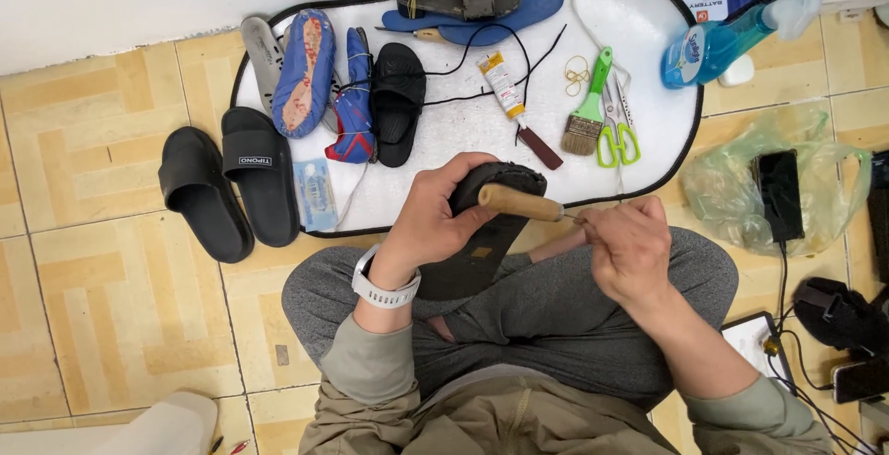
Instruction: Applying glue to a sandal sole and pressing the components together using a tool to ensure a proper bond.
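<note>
White oval mat (639,24) on tiled floor. On mat: green-handled brush (589,108) just beside green scissors (616,126), glue tube (502,85), rubber bands (577,74). Pair of black slides (227,186) left. Blue spray bottle (718,43) far right. Phone (780,194) on plastic bag (732,186).

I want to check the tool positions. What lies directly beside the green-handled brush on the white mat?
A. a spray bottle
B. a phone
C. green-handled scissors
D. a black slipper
C: the scissors lie just right of the brush on the mat.
</note>
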